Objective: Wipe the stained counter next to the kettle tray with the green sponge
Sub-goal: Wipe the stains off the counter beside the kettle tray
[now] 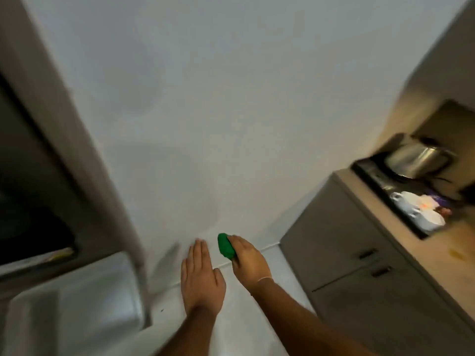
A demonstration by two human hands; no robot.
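Observation:
My right hand point(248, 259) grips the green sponge point(225, 245), held out in front of me low in the view, well left of the counter. My left hand point(200, 272) is beside it, flat, fingers together, holding nothing. At the right stands a beige counter point(442, 242) on grey cabinets. On it lies a black tray point(370, 173) with a steel kettle point(416, 158) and white cups point(421, 211). A yellowish stain point(456, 254) shows on the counter just in front of the tray. The picture is blurred.
A white wall point(205, 98) fills the middle. Grey cabinet doors with dark handles point(367, 253) sit under the counter. At the left is a dark opening in a grey frame point(77, 140), with a white surface point(77, 299) below it.

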